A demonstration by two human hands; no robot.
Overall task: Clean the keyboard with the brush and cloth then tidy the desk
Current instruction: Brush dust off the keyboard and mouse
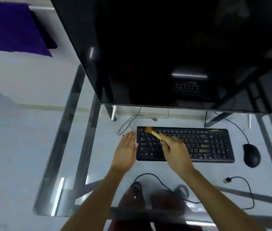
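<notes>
Glass desk over pale floor, left hand flat with straight fingers against black keyboard left edge, right hand gripped wooden brush over top-left keys, mouse right, dark monitor behind

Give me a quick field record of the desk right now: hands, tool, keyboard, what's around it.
right hand: grips brush, bristles on the keyboard's top-left keys
left hand: open, flat against the keyboard's left edge
keyboard: black, flat on glass desk
mouse: right of keyboard
loose cable: near right
monitor: dark
cloth: not identifiable
</notes>
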